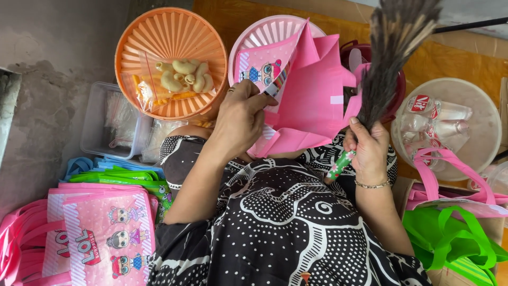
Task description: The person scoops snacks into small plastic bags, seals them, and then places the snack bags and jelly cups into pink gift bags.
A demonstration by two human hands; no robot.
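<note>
The pink gift bag lay open over her lap, mouth toward the right hand, whose fingers were clamped on a feather duster standing upright beside it; the left hand pinched the bag's printed edge.

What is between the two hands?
In the head view, the open pink bag lies between them. The left hand pinches its printed edge, and the right hand grips a feather duster at its other side.

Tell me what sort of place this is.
Probably a home floor set up for packing party gift bags: stacks of pink bags, an orange basket of snack packets, and a tub of water cups.
</note>
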